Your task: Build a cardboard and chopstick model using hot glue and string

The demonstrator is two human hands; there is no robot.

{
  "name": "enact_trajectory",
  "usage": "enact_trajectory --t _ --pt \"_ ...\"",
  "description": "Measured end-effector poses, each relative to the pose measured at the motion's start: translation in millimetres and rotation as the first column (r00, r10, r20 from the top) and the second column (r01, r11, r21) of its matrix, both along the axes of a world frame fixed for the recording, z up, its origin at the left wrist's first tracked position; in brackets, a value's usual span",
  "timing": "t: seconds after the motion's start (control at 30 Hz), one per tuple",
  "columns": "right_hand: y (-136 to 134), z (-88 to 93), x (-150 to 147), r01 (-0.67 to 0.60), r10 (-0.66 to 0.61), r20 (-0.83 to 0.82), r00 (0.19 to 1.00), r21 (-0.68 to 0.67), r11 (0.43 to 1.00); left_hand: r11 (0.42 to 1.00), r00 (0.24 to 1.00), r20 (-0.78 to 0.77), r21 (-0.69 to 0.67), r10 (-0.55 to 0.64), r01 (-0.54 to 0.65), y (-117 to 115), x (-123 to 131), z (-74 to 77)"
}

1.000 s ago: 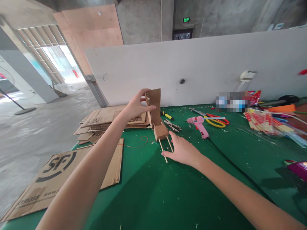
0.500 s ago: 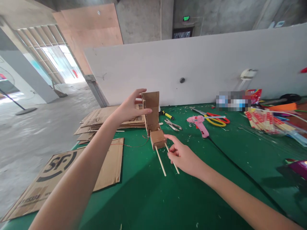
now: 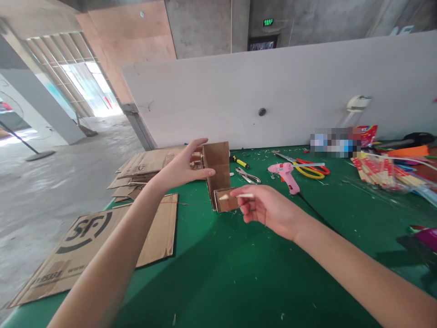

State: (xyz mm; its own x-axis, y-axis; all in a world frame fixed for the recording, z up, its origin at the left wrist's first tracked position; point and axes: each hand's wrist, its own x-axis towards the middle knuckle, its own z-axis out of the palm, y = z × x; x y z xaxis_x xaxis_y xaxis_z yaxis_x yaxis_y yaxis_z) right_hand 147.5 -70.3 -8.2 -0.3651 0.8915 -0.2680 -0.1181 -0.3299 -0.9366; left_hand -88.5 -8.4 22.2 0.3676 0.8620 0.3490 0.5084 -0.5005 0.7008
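Observation:
A cardboard model with a tall back panel and a small box at its foot stands on the green table. My left hand grips the panel's left edge, thumb in front and the other fingers behind the top. Two pale wooden sticks jut from the box and look short, pointing towards me. My right hand is closed at the box's right side, fingers curled by the right stick, partly hiding the box. A thin red wire trails left of the model.
Flat cardboard and a cardboard stack lie to the left. Behind are a yellow-black tool and pliers. A pink glue gun with a black cord, scissors and bundled sticks lie right. A white partition stands behind.
The model has tipped so its box front and sticks, which sloped down to the table, now face me. My right hand has moved slightly up and right with it; my left hand keeps its grip.

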Motion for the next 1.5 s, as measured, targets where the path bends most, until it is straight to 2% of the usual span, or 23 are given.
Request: enact_trajectory --t 0.07,0.13,0.23,0.3,0.4,0.5,0.6,0.67,0.87,1.03,1.13,1.2,1.3,1.4,1.5 --pt "10 5.8 -2 -0.009 0.01 -0.051 0.999 0.022 1.0 1.0 1.0 0.019 -0.005 -0.014 0.014 1 -1 -3.3" --pt "20 9.4 -5 -0.037 0.04 -0.028 0.999 0.113 0.993 1.0 0.999 0.047 -0.011 -0.013 0.014 0 -2 -5.0" --pt "34 6.6 -12 -0.1 0.041 0.188 0.981 0.318 0.943 1.0 0.996 0.085 -0.014 0.011 -0.01 0 -3 -5.5" --pt "44 0.5 -16 -0.142 0.003 0.311 0.951 0.425 0.894 1.0 0.995 0.093 -0.004 0.024 -0.023 0 -3 -5.4" --pt "60 -7.9 -21 -0.169 -0.083 0.405 0.91 0.547 0.82 1.0 0.996 0.087 0.011 0.017 -0.018 0 -4 -5.7" --pt "73 -10.3 -26 -0.222 -0.229 0.504 0.833 0.683 0.696 1.0 0.997 0.078 0.022 -0.008 0.006 2 -4 -6.6" --pt "82 -9.0 -32 -0.257 -0.373 0.529 0.763 0.776 0.575 0.999 0.997 0.077 0.032 -0.008 0.006 3 -4 -6.3" --pt "86 -7.7 -37 -0.255 -0.404 0.518 0.754 0.797 0.547 0.999 0.997 0.073 0.045 0.008 -0.011 3 -6 -4.4" --pt "93 -3.2 -50 -0.267 -0.349 0.51 0.786 0.79 0.553 0.991 0.996 0.052 0.111 0.066 -0.072 2 -15 7.0" --pt "102 -7.7 -56 -0.258 -0.456 0.483 0.748 0.843 0.471 0.988 0.993 0.084 0.122 0.082 -0.091 11 -12 4.8" --pt "109 -12.9 -52 -0.253 -0.508 0.485 0.711 0.851 0.459 0.988 0.993 0.109 0.141 0.052 -0.067 20 -3 -2.5" --pt "113 -15.7 -48 -0.232 -0.518 0.484 0.705 0.848 0.476 0.985 0.993 0.115 0.159 0.041 -0.059 26 2 -7.4" --pt "115 -18.1 -43 -0.213 -0.489 0.503 0.712 0.819 0.532 0.979 0.993 0.111 0.197 0.035 -0.056 34 8 -14.0" --pt "114 -18.8 -37 -0.212 -0.407 0.529 0.745 0.765 0.608 0.972 0.994 0.106 0.225 0.041 -0.064 40 9 -19.6" --pt "112 -19.1 -29 -0.253 -0.277 0.531 0.801 0.719 0.648 0.972 0.995 0.092 0.229 0.037 -0.057 43 9 -22.7"
